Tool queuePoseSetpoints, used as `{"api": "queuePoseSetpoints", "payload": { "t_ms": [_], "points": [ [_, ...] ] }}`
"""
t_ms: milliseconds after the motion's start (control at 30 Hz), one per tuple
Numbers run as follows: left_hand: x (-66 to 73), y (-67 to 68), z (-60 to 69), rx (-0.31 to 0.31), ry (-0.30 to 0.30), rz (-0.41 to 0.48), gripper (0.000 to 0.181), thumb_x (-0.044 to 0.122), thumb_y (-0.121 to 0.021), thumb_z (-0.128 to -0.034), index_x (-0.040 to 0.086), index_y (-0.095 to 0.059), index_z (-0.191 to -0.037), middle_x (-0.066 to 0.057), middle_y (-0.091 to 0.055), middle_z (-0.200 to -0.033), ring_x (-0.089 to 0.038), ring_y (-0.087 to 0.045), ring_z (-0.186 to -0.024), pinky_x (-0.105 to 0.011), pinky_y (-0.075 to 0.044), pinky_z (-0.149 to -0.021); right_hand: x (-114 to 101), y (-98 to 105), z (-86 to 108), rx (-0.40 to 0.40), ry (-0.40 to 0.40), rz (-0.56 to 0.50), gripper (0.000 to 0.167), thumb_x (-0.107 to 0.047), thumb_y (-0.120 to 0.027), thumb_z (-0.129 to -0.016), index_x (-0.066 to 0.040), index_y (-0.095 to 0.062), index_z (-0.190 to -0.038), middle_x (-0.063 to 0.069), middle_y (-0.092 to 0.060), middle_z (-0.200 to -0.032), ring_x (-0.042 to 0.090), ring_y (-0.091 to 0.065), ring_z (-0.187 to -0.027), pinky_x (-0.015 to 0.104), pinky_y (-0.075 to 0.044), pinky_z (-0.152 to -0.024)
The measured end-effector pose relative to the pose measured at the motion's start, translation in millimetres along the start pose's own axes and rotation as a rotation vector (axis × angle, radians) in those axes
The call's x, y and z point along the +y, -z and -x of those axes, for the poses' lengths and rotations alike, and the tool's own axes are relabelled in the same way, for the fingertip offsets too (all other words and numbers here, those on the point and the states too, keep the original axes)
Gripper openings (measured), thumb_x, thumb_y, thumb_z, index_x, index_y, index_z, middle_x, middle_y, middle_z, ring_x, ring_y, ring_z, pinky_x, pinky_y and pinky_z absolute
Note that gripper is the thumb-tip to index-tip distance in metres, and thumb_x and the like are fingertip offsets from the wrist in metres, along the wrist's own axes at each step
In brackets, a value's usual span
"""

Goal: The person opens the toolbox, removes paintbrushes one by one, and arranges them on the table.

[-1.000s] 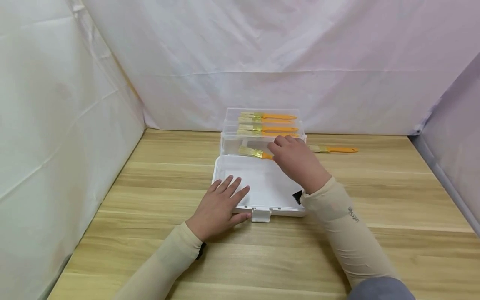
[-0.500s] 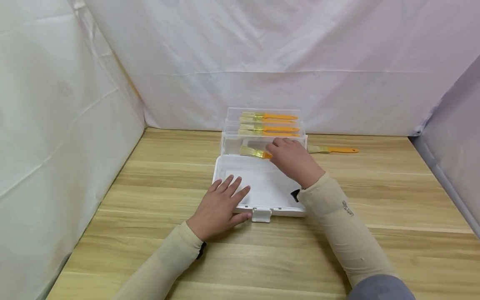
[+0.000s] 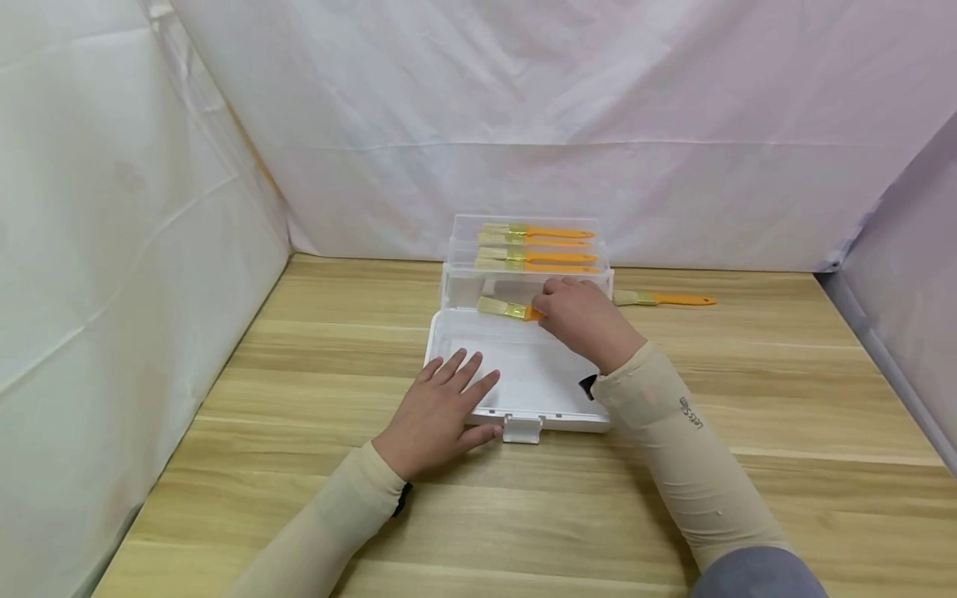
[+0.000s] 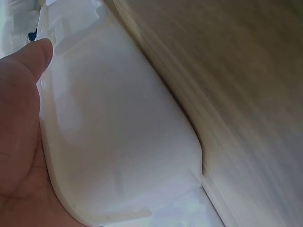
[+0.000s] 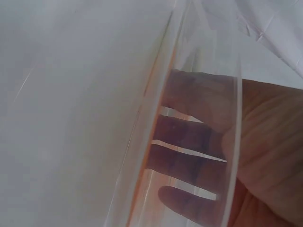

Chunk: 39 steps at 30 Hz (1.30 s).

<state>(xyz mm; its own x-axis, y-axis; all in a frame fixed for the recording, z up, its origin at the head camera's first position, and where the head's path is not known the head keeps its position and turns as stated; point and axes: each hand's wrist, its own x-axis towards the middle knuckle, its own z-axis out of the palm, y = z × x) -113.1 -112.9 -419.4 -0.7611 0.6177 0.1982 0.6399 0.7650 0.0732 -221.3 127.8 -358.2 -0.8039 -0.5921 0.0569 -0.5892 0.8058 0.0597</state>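
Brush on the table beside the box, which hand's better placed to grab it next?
Probably the right hand: it is nearer that loose brush, though it must first release its held brush. The left hand, farther off, rests on the box.

Brushes point(image 3: 558, 233) lie in the box point(image 3: 534, 370), another brush point(image 3: 676, 299) right of it.

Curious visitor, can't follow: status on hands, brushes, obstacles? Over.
Left grip rests on white box. Right grip holds orange-handled brush. Nothing visibly blocking.

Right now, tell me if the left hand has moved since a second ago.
No: in the head view, the left hand stays at the near left corner of the white box, beside its latch.
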Motion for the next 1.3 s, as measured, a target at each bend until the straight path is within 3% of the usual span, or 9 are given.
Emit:
{"api": "queuePoseSetpoints", "payload": {
  "t_ms": [300,567,767,1100,1300],
  "points": [
    [-1.7,-0.1,-0.3,-0.009,0.009,-0.008,0.069,0.062,-0.056,-0.0927,0.017,-0.053,-0.145,-0.014,-0.046,-0.150,-0.035,-0.036,-0.142,-0.052,-0.028,-0.113,-3,-1,-1.4,0.074,0.013,0.018,0.011,-0.011,-0.071,-0.092,-0.010,-0.073,-0.102,0.006,-0.066,-0.094,0.026,-0.062,-0.090,0.042,-0.052,-0.079],
    [-2.9,-0.9,0.2,-0.030,0.022,-0.010,0.070,0.063,-0.054,-0.0933,0.018,-0.052,-0.146,-0.013,-0.044,-0.152,-0.034,-0.034,-0.143,-0.051,-0.026,-0.114,-4,-5,-2.0,0.092,0.035,0.065,0.018,-0.009,-0.074,-0.089,-0.010,-0.069,-0.106,0.006,-0.065,-0.098,0.025,-0.063,-0.096,0.040,-0.053,-0.081],
    [-2.0,-1.0,0.3,-0.034,0.026,-0.013,0.069,0.063,-0.055,-0.0930,0.019,-0.052,-0.146,-0.013,-0.045,-0.151,-0.034,-0.035,-0.143,-0.051,-0.027,-0.113,-1,-6,0.1,0.132,0.088,0.083,0.023,-0.010,-0.076,-0.086,-0.010,-0.064,-0.105,0.006,-0.062,-0.096,0.026,-0.060,-0.092,0.038,-0.052,-0.077],
    [-0.6,-0.3,-0.8,-0.004,0.007,-0.007,0.068,0.061,-0.059,-0.0915,0.018,-0.053,-0.144,-0.014,-0.047,-0.149,-0.034,-0.038,-0.141,-0.052,-0.029,-0.112,4,1,4.2,0.141,0.090,0.090,0.024,-0.009,-0.074,-0.086,-0.010,-0.064,-0.107,0.007,-0.061,-0.094,0.027,-0.059,-0.087,0.038,-0.052,-0.072],
    [-0.5,0.2,-0.3,-0.014,0.009,0.003,0.069,0.060,-0.060,-0.0914,0.017,-0.053,-0.145,-0.014,-0.047,-0.149,-0.035,-0.037,-0.141,-0.053,-0.028,-0.112,9,14,16.1,0.235,0.074,0.052,0.019,-0.003,-0.071,-0.085,-0.011,-0.066,-0.101,0.006,-0.060,-0.092,0.028,-0.058,-0.089,0.039,-0.050,-0.071]
  ]
}}
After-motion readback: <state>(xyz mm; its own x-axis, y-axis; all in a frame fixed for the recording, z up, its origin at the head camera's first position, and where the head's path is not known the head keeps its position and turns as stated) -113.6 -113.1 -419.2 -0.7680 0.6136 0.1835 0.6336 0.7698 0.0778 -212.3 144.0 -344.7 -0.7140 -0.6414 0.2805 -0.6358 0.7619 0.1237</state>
